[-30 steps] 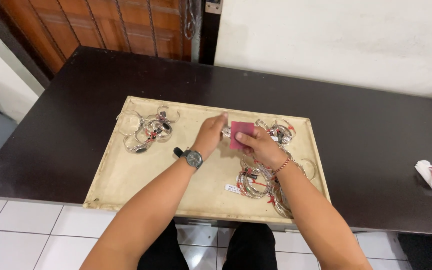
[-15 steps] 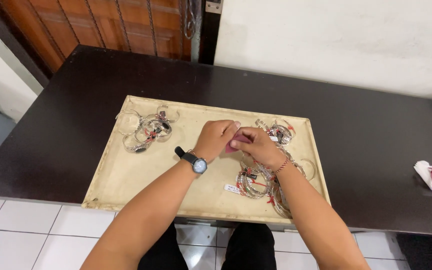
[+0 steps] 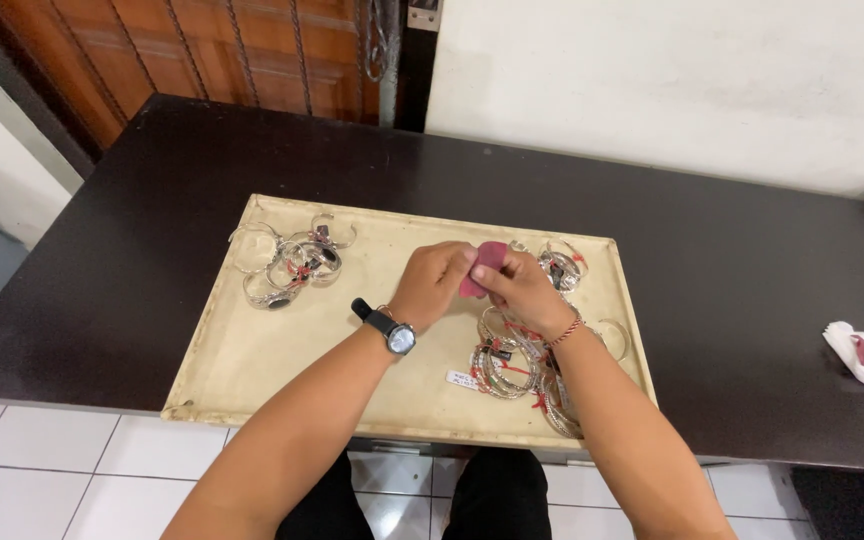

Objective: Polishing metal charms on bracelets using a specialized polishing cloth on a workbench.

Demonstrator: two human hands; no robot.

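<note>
Both hands are meeting over the middle of the beige tray (image 3: 252, 370) in the head view, my left hand (image 3: 435, 281) and right hand (image 3: 524, 288) pinching a small pink cloth (image 3: 485, 264) between them, perhaps around a bangle I cannot make out. I am judging the cloth soft, light and limp, best held by its edges, its long axis tilting up to the right. Silver bangles (image 3: 290, 262) are lying in piles left and right of my hands on the dark bench (image 3: 732, 280).
</note>
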